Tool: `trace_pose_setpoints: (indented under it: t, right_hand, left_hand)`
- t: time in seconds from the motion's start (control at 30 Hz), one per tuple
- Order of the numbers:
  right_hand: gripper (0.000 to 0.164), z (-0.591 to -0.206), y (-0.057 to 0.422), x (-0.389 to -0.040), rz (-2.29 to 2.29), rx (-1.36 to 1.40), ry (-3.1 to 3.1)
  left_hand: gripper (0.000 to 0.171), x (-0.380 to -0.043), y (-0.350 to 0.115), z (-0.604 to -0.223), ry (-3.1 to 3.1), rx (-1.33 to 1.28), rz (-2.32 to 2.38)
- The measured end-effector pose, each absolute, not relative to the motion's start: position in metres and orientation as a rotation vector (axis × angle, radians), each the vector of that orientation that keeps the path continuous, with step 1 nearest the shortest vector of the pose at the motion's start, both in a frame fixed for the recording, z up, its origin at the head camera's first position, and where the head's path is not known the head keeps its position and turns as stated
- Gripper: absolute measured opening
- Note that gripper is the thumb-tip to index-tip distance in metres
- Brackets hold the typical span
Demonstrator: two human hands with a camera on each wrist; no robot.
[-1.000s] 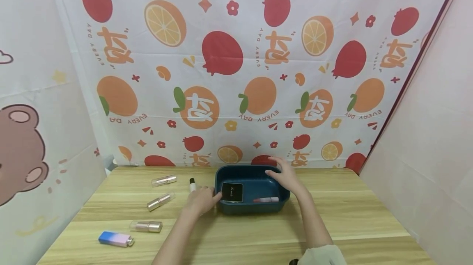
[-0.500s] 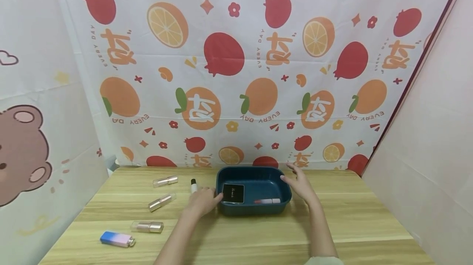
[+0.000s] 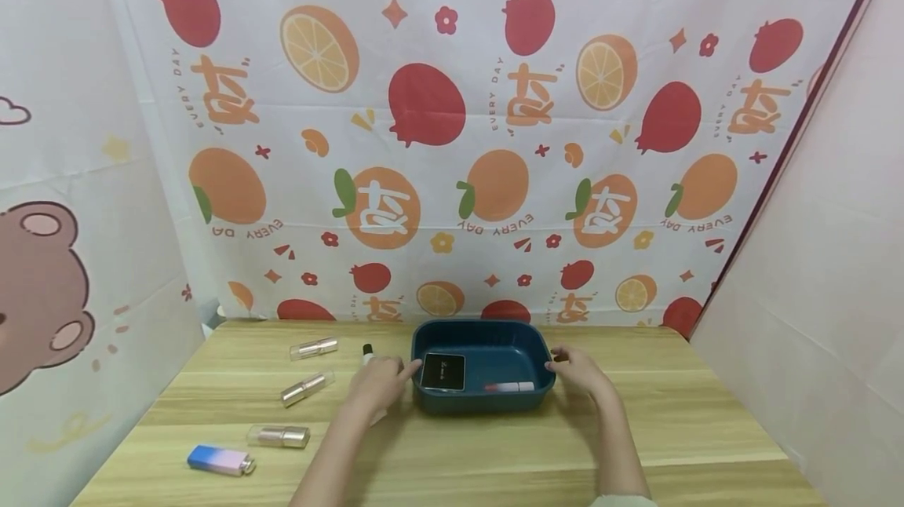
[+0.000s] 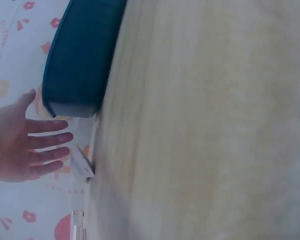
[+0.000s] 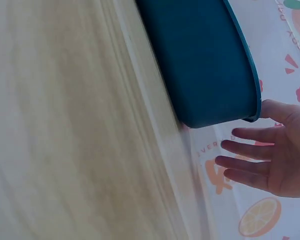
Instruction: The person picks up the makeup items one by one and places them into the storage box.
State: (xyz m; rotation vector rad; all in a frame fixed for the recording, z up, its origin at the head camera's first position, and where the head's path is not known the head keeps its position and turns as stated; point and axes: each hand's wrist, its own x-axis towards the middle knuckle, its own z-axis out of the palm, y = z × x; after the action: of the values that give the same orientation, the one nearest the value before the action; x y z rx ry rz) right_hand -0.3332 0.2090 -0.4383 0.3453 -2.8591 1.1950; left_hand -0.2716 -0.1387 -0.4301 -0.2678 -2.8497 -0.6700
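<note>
A dark blue-green rectangular bin [image 3: 487, 403] stands on the table between my two hands. Inside it lie a flat black square case [image 3: 443, 373] at the left and a lip gloss tube [image 3: 510, 387], pinkish at one end and white at the other. Beside the bin's left end is my left hand [image 3: 379, 383], its fingers spread straight in the left wrist view, clear of the wall. A white tube with a black cap [image 3: 368, 351] lies partly hidden behind that hand. At the other end, my right hand [image 5: 290, 155] has extended fingers, its thumb at the rim.
Clear-capped lipsticks [image 3: 307, 388] lie in a column on the table's left side. Nearest the front there is a blue-and-pink tube [image 3: 221, 460] with a metallic end. Behind the table hangs a fruit-print cloth [image 3: 487, 256].
My right hand has moved from over the bin's inside to its outer right end. The left hand has pulled slightly away from the left wall. The bin and its contents look unmoved.
</note>
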Motion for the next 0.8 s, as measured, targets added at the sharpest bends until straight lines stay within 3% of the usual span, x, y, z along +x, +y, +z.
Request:
trace_pose_setpoints:
  t: [0.2,0.43,0.8]
  right_hand:
    - [0.026,-0.441,0.208,-0.330,1.201,0.502,-2.910]
    - [0.028,-0.442,0.209,-0.328,1.279,0.569,-2.924]
    - [0.030,-0.442,0.212,-0.326,1.254,0.627,-2.961]
  left_hand:
    - [0.035,-0.267,-0.150,-0.423,-2.826,-0.103,-0.673]
    - [0.060,-0.262,-0.155,-0.424,-2.889,0.134,-0.786]
    - [0.065,-0.262,-0.149,-0.436,-2.882,0.289,-0.944]
